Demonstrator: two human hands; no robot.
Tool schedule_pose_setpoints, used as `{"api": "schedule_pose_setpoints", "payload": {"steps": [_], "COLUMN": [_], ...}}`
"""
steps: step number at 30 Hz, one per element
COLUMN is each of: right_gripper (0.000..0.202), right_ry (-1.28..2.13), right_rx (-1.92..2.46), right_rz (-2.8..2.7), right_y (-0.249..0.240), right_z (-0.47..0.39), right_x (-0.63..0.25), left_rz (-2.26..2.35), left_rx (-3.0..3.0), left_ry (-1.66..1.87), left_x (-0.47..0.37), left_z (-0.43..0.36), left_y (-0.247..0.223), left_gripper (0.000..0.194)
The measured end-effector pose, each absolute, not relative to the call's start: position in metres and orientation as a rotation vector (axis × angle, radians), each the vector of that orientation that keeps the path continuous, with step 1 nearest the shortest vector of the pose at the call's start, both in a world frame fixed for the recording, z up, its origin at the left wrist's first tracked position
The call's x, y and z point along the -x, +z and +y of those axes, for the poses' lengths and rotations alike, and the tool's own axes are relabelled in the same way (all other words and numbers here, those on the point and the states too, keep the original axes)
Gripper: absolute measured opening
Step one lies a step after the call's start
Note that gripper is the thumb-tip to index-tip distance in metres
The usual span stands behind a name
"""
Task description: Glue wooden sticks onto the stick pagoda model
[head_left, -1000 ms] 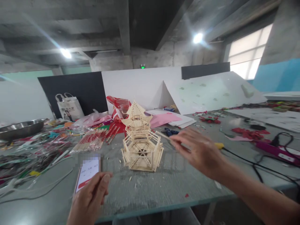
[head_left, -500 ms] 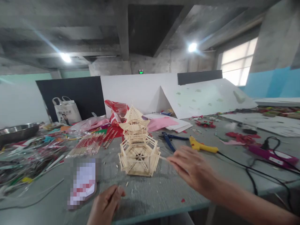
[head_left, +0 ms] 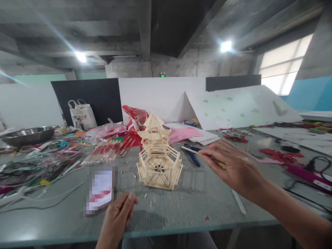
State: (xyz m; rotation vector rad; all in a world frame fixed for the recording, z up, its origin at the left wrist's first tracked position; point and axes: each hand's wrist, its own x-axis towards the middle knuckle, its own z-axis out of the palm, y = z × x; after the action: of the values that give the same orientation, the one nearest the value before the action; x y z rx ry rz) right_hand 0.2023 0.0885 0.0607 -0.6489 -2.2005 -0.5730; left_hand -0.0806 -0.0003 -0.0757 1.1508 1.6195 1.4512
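A pale wooden stick model shaped like a tiered pagoda [head_left: 159, 169] stands upright on the grey table [head_left: 166, 212]. My right hand [head_left: 228, 162], to the right of the model, pinches a thin wooden stick [head_left: 190, 150] that points left, its tip apart from the model. Behind that stick lie blue-handled pliers [head_left: 193, 158]. The yellow glue gun is almost wholly hidden by my right hand. Near the front edge, left of the model, my left hand [head_left: 120, 212] is loosely closed; whether anything is between its fingers cannot be made out. A phone [head_left: 101, 190] with a blurred screen lies beside it.
Tangled strips and plastic wrappers [head_left: 52, 162] cover the left side, below a metal bowl [head_left: 29, 135]. Packs of sticks [head_left: 103, 152] lie behind the phone. Pink paper [head_left: 184, 134] is behind the model. A purple power strip [head_left: 311, 177] and cables lie at the right.
The stick in my right hand has moved up and away from the model's side. A white glue stick-like rod now shows below that hand. The whole view has shifted slightly.
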Motion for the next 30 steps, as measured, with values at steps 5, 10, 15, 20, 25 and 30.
{"api": "schedule_pose_setpoints", "payload": {"steps": [5, 10, 15, 20, 25, 30], "right_gripper": [0.015, 0.016, 0.012, 0.013, 0.011, 0.012], "right_ry": [-0.542, -0.582, -0.612, -0.662, -0.693, -0.71], "right_rx": [0.654, 0.594, 0.619, 0.684, 0.71, 0.738], "right_rz": [-2.235, -2.33, -2.468, -2.501, -2.512, -2.515], "right_y": [0.054, 0.032, 0.008, 0.005, 0.007, 0.001], "right_z": [0.09, 0.09, 0.09, 0.092, 0.092, 0.098], "right_x": [-0.187, -0.16, -0.132, -0.113, -0.102, -0.099], "left_rz": [1.625, 1.619, 1.616, 1.618, 1.603, 1.595], "left_rx": [-1.171, -1.194, -1.215, -1.293, -1.298, -1.301], "left_ry": [1.459, 1.455, 1.466, 1.445, 1.484, 1.492], "left_x": [0.083, 0.085, 0.085, 0.087, 0.087, 0.086], "left_z": [0.001, 0.0, 0.0, 0.0, 0.001, 0.001], "left_y": [-0.078, -0.076, -0.075, -0.076, -0.079, -0.08], "left_gripper": [0.048, 0.05, 0.049, 0.049, 0.048, 0.046]}}
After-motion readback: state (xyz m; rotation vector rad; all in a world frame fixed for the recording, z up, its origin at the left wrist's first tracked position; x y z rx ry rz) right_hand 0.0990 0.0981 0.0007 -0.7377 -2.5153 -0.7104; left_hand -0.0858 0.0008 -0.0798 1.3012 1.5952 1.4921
